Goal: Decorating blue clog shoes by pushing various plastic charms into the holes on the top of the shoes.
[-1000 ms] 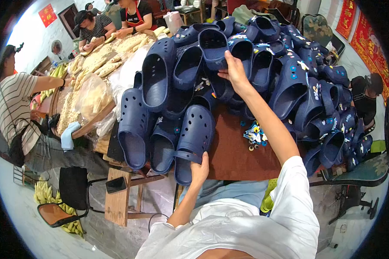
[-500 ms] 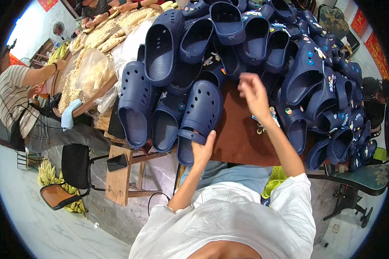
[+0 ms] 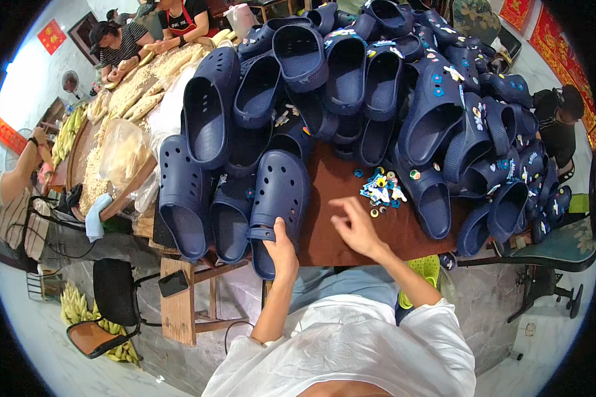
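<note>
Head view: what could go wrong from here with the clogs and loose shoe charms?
The navy clog in the left hand seems to overhang the brown tabletop and could drop if that grip loosens. The loose shoe charms lie near the right hand and might scatter. The heaped clogs overlap and could slide.

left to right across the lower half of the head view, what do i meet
Orange-seated black chair, black phone, left hand gripping a navy clog, right hand, lime-green clog, black office-chair base
</note>
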The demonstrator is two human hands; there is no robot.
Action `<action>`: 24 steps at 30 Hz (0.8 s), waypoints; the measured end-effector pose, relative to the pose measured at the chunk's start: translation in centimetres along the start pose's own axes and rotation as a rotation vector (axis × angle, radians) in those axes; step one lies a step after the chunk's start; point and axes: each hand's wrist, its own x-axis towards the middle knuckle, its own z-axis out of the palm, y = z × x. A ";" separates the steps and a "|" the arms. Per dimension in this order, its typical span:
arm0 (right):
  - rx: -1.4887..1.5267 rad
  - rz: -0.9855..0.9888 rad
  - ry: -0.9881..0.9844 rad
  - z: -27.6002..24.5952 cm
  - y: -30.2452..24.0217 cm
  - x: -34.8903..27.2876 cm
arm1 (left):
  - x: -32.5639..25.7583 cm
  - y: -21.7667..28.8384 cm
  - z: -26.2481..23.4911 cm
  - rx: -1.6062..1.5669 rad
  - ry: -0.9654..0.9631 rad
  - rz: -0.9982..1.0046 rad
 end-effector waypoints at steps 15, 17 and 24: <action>-0.642 -0.401 0.453 -8.5 -3.4 13.5 | -0.3 0.8 0.8 0.114 -0.012 -0.014; -0.671 -0.433 0.445 -8.4 -3.7 14.7 | -0.7 0.9 0.2 0.144 -0.044 -0.007; -0.775 -0.474 0.411 -8.3 -2.7 17.1 | -3.0 -0.2 -0.9 0.227 -0.106 0.093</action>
